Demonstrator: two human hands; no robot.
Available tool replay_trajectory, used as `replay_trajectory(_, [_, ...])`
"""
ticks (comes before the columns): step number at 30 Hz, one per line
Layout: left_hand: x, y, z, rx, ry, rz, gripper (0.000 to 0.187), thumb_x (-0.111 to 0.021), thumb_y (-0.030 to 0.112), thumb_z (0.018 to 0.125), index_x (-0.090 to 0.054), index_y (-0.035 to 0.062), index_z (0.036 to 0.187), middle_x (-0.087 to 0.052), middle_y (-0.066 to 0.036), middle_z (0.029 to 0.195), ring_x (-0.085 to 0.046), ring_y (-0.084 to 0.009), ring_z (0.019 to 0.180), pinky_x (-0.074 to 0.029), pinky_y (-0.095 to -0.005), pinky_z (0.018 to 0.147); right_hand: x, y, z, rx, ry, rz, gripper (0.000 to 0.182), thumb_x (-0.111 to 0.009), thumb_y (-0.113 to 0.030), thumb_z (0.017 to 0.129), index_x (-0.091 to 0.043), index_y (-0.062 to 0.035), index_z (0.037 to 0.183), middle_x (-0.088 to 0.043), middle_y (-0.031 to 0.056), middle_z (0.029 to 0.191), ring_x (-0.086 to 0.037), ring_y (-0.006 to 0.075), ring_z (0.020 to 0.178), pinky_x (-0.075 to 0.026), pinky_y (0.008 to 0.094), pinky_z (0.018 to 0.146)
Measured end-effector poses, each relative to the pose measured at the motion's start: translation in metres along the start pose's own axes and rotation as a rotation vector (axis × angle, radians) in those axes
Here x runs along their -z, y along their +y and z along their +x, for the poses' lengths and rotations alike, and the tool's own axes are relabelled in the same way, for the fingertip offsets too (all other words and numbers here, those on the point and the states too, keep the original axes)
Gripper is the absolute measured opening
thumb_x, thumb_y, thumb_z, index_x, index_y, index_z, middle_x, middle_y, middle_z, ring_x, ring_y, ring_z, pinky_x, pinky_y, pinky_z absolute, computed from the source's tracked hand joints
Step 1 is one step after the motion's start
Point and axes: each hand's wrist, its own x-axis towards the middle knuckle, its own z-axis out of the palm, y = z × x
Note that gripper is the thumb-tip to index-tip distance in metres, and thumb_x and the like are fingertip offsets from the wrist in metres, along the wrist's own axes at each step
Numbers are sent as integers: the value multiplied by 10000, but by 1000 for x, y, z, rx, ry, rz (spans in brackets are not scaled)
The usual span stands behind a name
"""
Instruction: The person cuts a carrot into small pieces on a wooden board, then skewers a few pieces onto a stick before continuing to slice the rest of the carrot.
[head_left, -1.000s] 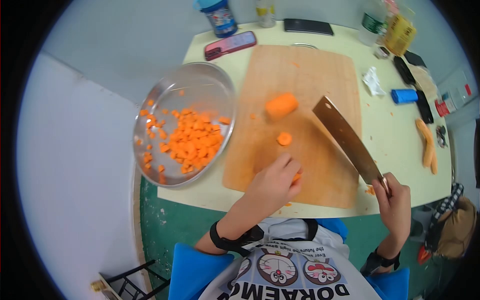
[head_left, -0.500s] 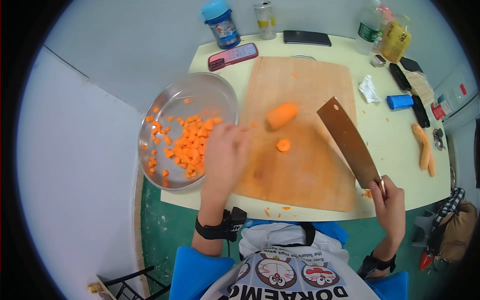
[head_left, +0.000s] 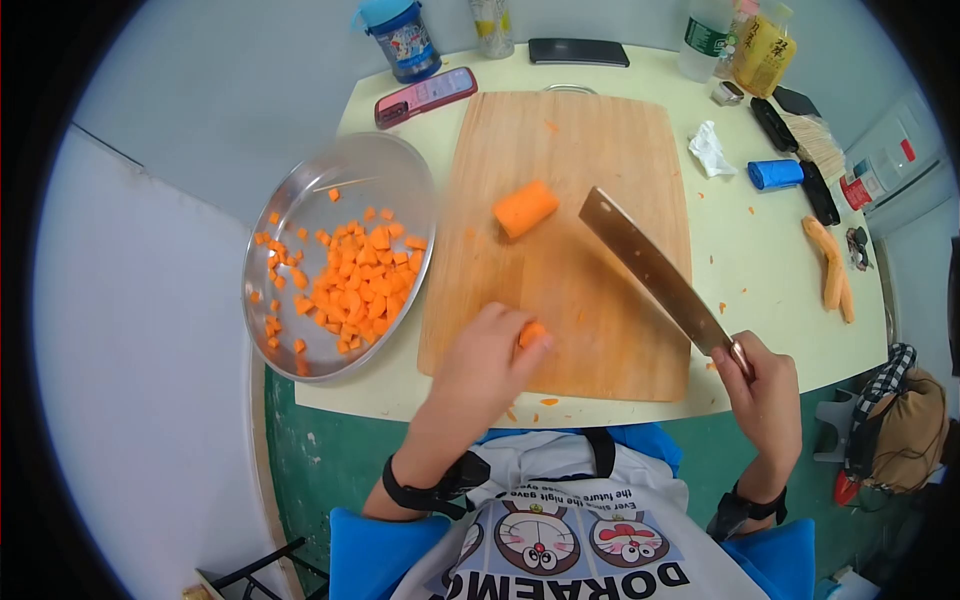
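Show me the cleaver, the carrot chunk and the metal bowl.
cleaver (head_left: 645,265), head view, middle of the blade.
carrot chunk (head_left: 524,208), head view, its side.
metal bowl (head_left: 385,170), head view, bare inner wall.

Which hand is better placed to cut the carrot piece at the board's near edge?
Right. The right hand grips the cleaver above the cutting board; the left hand already pinches the carrot piece.

The person's white shirt (head_left: 560,540) carries the one clear text: "DORAEMO" in large dark letters, seen upside down, with cartoon faces above it. A smaller line on the shirt reads partly "the future". The bottle labels at the table's far edge are too small to read.
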Motion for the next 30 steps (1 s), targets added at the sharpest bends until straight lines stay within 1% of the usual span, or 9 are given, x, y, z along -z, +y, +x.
replay_trajectory(1, [7,1,-2,9,-1,-5,161,-612,130,813,-587,-4,899,-561,-96,841,-545,-182,704,-437,-291,642,0,-3,-1,44,-12,-9,188,-608,-168,828,-531,-27,731,-457,107,496,-443,245,400,-334,309,409])
replay_trajectory(3, [26,-1,0,112,287,-154,129,-565,121,862,-597,-2,881,-560,-49,790,-517,-86,701,-411,-218,627,1,-11,-4,90,-34,-25,178,-618,-166,819,-536,-35,732,-468,100,503,-459,242,406,-341,309,408])
replay_trajectory(4, [28,-5,1,123,288,-160,129,-565,121,862,-597,-2,881,-560,-49,790,-517,-86,701,-411,-218,627,1,-16,-5,122,-70,-10,164,-624,-165,811,-542,-44,736,-480,96,511,-469,240,412,-350,311,409])
replay_trajectory(6, [31,-11,5,-7,557,-261,129,-532,106,886,-595,-4,909,-554,-14,782,-495,-50,741,-381,-172,636,0,-25,-6,156,-110,-1,151,-630,-163,803,-548,-53,740,-492,92,519,-479,239,418,-359,313,409])
replay_trajectory(16, [22,-11,14,-53,557,-738,317,-383,229,954,-571,-24,984,-595,-62,824,-560,-116,796,-423,-268,744,-7,-48,3,343,-237,-153,178,-632,-216,797,-526,-101,712,-510,58,512,-522,241,453,-370,336,403])
replay_trajectory(18, [21,-12,13,-48,400,-798,296,-406,203,946,-575,-39,945,-586,-62,758,-562,-122,755,-436,-263,729,-8,-50,5,346,-253,-173,179,-631,-215,797,-524,-101,710,-506,59,509,-520,242,452,-369,336,403])
replay_trajectory(21, [20,-9,16,-60,342,-760,275,-424,180,939,-581,-43,906,-578,-61,703,-562,-123,709,-448,-256,705,-9,-51,7,355,-258,-193,178,-633,-212,794,-522,-101,710,-497,59,502,-516,244,449,-366,337,400])
replay_trajectory(28, [19,-13,17,51,320,-887,211,-506,137,900,-604,-48,872,-565,-32,626,-524,-60,587,-398,-183,538,-5,-53,13,336,-293,-201,178,-631,-213,792,-517,-102,710,-501,55,516,-529,245,472,-372,347,414])
replay_trajectory(30, [19,-13,18,84,296,-889,207,-492,126,900,-604,-47,881,-564,-33,626,-522,-61,586,-400,-183,542,-4,-53,16,347,-301,-193,174,-630,-210,791,-517,-101,715,-506,54,527,-534,247,480,-377,349,420])
